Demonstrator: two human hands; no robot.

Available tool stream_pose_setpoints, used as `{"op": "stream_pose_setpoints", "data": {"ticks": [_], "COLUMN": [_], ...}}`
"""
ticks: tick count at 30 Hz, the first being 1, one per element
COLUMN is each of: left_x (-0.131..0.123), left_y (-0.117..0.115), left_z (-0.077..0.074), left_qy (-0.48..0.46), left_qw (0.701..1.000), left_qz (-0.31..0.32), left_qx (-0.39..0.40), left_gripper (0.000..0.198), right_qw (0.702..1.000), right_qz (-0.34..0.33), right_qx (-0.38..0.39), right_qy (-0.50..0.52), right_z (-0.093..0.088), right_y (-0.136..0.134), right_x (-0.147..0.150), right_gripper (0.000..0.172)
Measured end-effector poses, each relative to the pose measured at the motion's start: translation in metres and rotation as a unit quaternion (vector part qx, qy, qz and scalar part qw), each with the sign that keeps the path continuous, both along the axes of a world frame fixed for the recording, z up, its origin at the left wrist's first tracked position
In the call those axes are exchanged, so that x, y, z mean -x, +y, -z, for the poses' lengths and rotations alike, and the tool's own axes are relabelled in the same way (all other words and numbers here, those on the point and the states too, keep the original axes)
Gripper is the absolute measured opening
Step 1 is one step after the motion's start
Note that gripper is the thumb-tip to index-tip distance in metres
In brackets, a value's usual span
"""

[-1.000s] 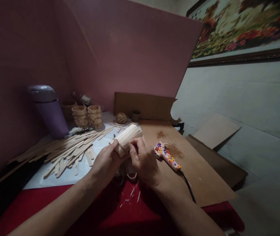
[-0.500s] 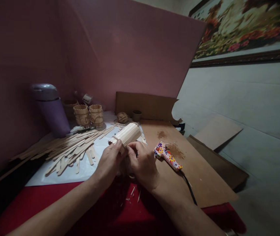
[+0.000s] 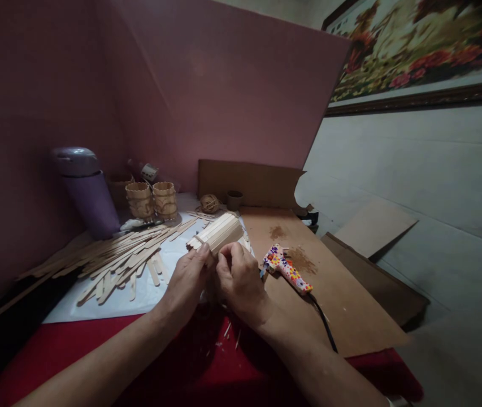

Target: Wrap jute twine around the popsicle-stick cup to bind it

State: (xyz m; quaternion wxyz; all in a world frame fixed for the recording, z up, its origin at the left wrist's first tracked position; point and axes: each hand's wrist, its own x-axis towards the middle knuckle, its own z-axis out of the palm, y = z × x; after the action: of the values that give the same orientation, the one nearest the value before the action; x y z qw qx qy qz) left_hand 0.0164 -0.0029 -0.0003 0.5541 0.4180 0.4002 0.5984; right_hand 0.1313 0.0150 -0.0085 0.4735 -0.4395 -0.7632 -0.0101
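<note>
The stick bundle point(image 3: 219, 233) could splay or slip, I judge, because only its near end is gripped while the far end juts free. The left hand point(image 3: 187, 277) is curled tight around that end, and the right hand point(image 3: 238, 277) pinches it too. The bundle is held just left of the glue gun point(image 3: 285, 267), above the bench point(image 3: 75, 350).
</note>
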Motion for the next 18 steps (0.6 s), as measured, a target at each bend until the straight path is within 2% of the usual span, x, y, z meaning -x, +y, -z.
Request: {"op": "stream_pose_setpoints", "data": {"ticks": [7,10,12,15,18], "left_x": [-0.001,-0.001,-0.001,0.000,0.001], "left_y": [0.011,0.011,0.010,0.008,0.009], "left_z": [0.006,0.002,-0.004,-0.012,-0.012], "left_qy": [-0.152,-0.188,-0.205,-0.220,-0.231], "left_qw": [0.986,0.979,0.976,0.973,0.969], "left_qz": [0.066,0.079,0.067,0.059,0.069], "left_qx": [-0.015,0.005,0.016,0.033,0.044], "left_gripper": [0.034,0.018,0.022,0.028,0.028], "right_qw": [0.998,0.994,0.991,0.997,0.999], "right_qz": [0.040,0.096,0.125,0.068,-0.001], "right_qx": [-0.044,-0.050,-0.036,-0.040,-0.053], "right_qy": [-0.020,0.001,0.026,0.024,-0.011], "right_z": [0.004,0.002,-0.001,-0.007,-0.010], "right_y": [0.006,0.013,0.016,0.012,0.005], "right_x": [0.001,-0.005,-0.010,-0.012,-0.010], "right_gripper": [0.013,0.013,0.012,0.014,0.017]}}
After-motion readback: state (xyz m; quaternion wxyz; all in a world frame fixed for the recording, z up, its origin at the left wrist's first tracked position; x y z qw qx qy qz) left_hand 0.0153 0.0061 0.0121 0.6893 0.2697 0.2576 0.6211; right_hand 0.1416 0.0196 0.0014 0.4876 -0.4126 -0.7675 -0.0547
